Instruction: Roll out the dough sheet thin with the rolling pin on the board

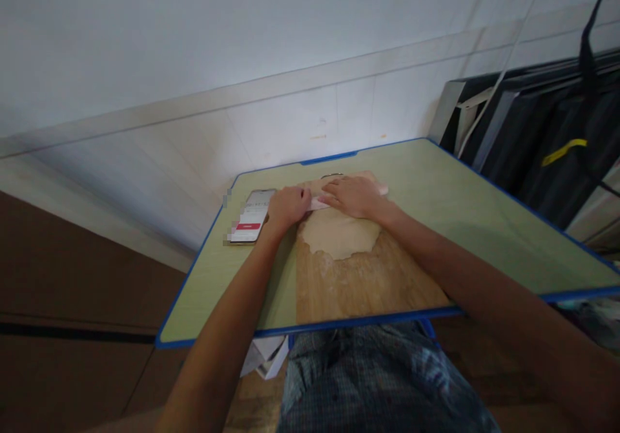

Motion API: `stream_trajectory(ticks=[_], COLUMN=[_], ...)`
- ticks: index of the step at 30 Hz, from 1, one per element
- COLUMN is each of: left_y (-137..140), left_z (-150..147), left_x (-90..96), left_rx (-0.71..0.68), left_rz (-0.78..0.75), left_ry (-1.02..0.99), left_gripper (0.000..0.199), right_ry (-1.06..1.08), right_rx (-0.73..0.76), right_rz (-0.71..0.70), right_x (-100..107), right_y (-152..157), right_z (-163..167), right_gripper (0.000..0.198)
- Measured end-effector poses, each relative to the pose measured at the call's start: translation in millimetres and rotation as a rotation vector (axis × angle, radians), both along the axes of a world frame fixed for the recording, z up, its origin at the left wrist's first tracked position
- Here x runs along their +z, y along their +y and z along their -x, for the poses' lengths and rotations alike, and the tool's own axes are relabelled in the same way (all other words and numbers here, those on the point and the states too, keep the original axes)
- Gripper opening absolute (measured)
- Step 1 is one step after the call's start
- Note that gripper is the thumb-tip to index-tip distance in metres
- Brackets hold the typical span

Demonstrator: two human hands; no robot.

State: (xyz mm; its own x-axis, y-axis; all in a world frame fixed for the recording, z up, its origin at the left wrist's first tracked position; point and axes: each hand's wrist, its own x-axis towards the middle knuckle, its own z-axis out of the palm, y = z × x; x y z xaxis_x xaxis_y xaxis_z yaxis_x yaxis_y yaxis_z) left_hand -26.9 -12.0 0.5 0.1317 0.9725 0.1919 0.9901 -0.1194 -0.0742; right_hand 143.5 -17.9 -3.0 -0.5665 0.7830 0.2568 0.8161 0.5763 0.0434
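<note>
A sheet of pale dough (339,234) with a ragged near edge lies flat on a wooden cutting board (349,291). Across the dough runs a pale rolling pin (318,204), mostly covered by my hands. My left hand (289,205) is closed, its fingers curled at the pin's left end. Over its middle and right part lies my right hand (356,195), palm down with fingers stretched out and slightly spread. A bit of the pin shows beyond the right hand.
The board rests on a pale green table (484,226) with a blue rim. A phone (252,216) with a lit screen lies left of my left hand. A white wall (271,123) stands behind the table, and dark panels (527,123) lean at the right.
</note>
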Motion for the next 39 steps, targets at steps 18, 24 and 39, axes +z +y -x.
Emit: stream_trajectory(ticks=[18, 24, 39], left_y=[-25, -25, 24], left_z=[12, 12, 15], left_x=[6.0, 3.1, -1.8], left_rx=[-0.157, -0.087, -0.108], left_rz=[0.121, 0.104, 0.122], left_ry=[0.095, 0.061, -0.093], left_gripper=[0.048, 0.043, 0.033], right_ry=[-0.077, -0.033, -0.017], right_rx=[-0.148, -0.111, -0.115], right_rz=[0.113, 0.072, 0.124], right_x=[13, 4, 1], right_y=[-32, -21, 38], right_z=[2, -5, 0], right_gripper=[0.045, 0.048, 0.047])
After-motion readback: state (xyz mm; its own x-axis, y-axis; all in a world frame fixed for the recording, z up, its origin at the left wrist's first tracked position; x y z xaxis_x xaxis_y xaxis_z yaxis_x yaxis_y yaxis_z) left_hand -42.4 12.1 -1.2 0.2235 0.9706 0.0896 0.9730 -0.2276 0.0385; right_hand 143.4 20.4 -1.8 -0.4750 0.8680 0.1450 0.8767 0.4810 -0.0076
